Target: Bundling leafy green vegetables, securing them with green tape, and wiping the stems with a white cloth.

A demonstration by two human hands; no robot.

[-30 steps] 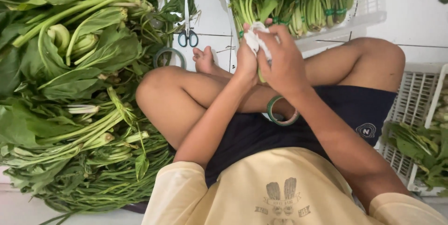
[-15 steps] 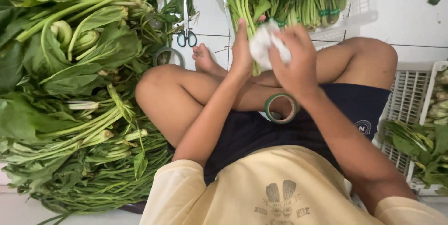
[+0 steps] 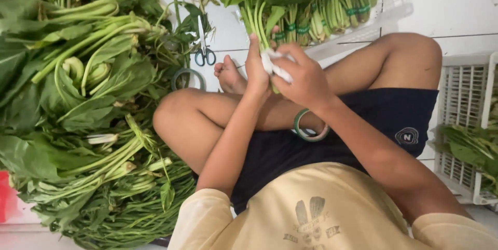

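Note:
My left hand (image 3: 257,71) grips the lower stems of a bunch of leafy greens (image 3: 255,19) that stands upright above my crossed legs. My right hand (image 3: 306,80) presses a crumpled white cloth (image 3: 275,67) against the base of those stems, right beside the left hand. A roll of green tape (image 3: 310,125) hangs round my right wrist. The stem ends are hidden by my fingers and the cloth.
A big loose pile of greens (image 3: 88,105) fills the left. Scissors (image 3: 203,53) and another tape roll (image 3: 188,79) lie on the white floor by my foot. A white crate (image 3: 389,6) of tied bundles stands ahead, and another crate (image 3: 461,125) with greens at the right.
Both hands have come down and a little left with the bunch. The white cloth, spread wider half a second ago, is now bunched tight against the stems.

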